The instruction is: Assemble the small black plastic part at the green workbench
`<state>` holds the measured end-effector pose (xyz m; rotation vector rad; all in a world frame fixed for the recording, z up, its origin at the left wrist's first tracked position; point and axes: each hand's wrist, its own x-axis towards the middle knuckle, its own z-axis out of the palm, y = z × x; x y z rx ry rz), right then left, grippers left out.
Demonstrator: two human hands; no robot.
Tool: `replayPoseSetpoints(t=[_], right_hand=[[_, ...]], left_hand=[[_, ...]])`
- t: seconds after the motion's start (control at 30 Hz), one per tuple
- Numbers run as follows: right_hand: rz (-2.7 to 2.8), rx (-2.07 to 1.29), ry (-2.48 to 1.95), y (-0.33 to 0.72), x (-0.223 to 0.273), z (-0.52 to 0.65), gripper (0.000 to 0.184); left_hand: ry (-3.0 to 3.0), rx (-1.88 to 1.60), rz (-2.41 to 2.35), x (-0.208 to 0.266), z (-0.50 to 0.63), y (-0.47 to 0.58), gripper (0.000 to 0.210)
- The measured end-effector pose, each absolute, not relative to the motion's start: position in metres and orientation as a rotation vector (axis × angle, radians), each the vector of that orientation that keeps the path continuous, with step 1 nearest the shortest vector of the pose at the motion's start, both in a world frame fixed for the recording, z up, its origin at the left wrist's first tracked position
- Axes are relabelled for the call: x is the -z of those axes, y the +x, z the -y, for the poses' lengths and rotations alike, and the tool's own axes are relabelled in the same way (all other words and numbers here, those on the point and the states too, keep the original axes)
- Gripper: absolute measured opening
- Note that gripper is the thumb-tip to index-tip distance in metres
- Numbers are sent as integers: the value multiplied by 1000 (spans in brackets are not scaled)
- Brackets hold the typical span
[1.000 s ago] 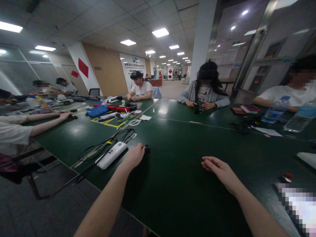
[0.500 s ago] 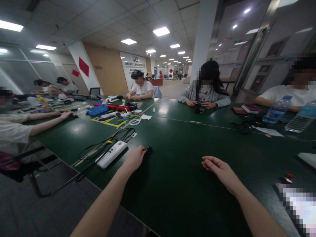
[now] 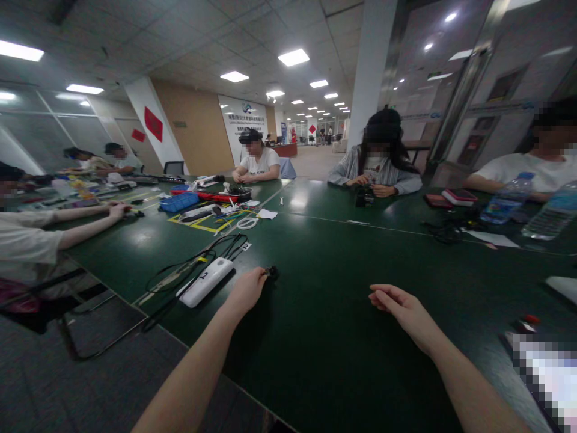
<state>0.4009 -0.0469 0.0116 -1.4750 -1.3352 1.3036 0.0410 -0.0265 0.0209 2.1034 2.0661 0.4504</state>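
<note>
My left hand (image 3: 247, 290) is closed in a pinch on a small black clip-like piece (image 3: 271, 272), whose exact kind is too small to make out. It rests on the dark green table (image 3: 315, 337), just right of a white power bank-like box (image 3: 206, 282) marked with a 2. Farther right, my right hand (image 3: 399, 304) lies at the table with its fingers curled and the thumb pressed to them. Nothing shows between those fingers. Both forearms reach in from the bottom of the head view.
Black cables (image 3: 180, 270) loop around the white box. Beyond are a blue basket (image 3: 179, 202), a coiled white cable (image 3: 247, 223) and paper (image 3: 267, 214). Water bottles (image 3: 507, 197) and a bright-screened device (image 3: 547, 373) are at right. Several people sit around the table.
My hands have hardly moved; the black piece in my left hand is turned slightly. Across the table, a person's hands have shifted a little around a black device.
</note>
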Motion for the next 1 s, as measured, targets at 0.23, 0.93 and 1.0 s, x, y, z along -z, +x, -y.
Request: replayPoseSetpoints(t=[0.23, 0.93, 1.0], right_hand=[[1328, -1292, -1480, 399, -15, 49, 33], [1327, -1314, -1485, 401, -12, 48, 33], [1331, -1310, -1471, 400, -11, 47, 32]], left_hand=[[2192, -394, -2131, -19, 25, 46, 23], [2260, -336, -2159, -22, 27, 51, 18], [2261, -328, -2165, -22, 27, 50, 16]])
